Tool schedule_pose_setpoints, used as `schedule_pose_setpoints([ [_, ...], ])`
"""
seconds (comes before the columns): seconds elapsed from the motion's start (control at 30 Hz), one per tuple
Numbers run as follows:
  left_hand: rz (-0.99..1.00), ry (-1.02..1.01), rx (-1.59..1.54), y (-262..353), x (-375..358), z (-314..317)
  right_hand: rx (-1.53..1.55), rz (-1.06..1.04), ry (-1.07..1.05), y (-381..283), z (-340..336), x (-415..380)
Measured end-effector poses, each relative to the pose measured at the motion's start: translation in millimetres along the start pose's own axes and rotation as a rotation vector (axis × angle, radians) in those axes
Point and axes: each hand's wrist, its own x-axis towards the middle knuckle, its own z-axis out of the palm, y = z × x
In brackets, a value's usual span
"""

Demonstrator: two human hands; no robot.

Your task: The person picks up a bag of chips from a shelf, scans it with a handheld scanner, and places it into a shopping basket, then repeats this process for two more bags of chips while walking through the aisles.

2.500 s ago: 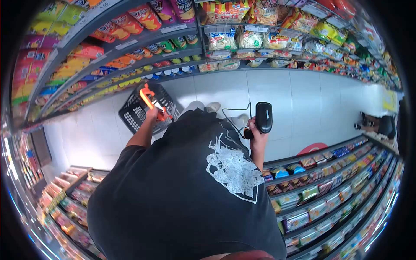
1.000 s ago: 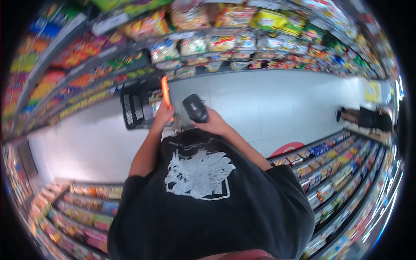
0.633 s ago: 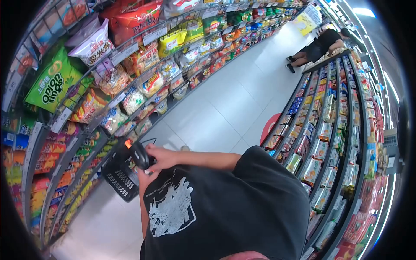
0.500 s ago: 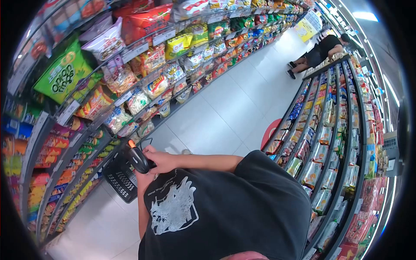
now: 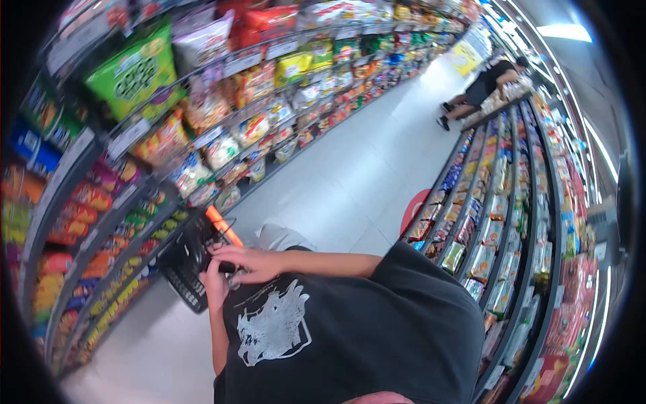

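Observation:
Both of my hands meet in front of my chest, around a black handheld device [image 5: 227,266] that they mostly cover. My right hand [image 5: 254,264] lies over it with its fingers bent round it. Against the device's lower left side is my left hand [image 5: 214,283], its fingers partly hidden. A bright orange strip [image 5: 223,225] sticks out beyond the hands toward the snack shelf; whether it joins the device is unclear. Just past the hands, a black basket-like object [image 5: 185,259] with a slotted side hangs over the floor. Motion blurs this area slightly.
Snack shelves [image 5: 242,65] curve along the left and top, with a green bag [image 5: 138,77] nearby. Another shelf row [image 5: 494,242] runs along the right. A tiled aisle floor [image 5: 343,175] lies between. A person in dark clothes [image 5: 484,84] bends over the far shelf end.
The device has tilted and is now mostly covered by my hands, which have drawn together. The orange part shows longer. The view has shifted slightly, and a pale shape now shows beyond my right forearm.

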Motion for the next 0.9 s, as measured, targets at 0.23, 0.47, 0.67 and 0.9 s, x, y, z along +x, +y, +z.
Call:
schedule_pose_setpoints([
  [0.23,0.011,0.057,0.158,45,-16,-8,-0.156,0.533,0.205,71,-22,-81],
  [0.47,-0.041,0.102,0.023,5,-20,-31,-0.361,1.215,-0.276,124,-14,-191],
  [0.67,0.05,0.155,0.032,9,-33,-46,-0.363,0.982,-0.391,11,-32,-126],
  [0.9,-0.008,0.228,0.185,3,-34,-55,0.287,0.803,0.106,146,-1,-212],
])
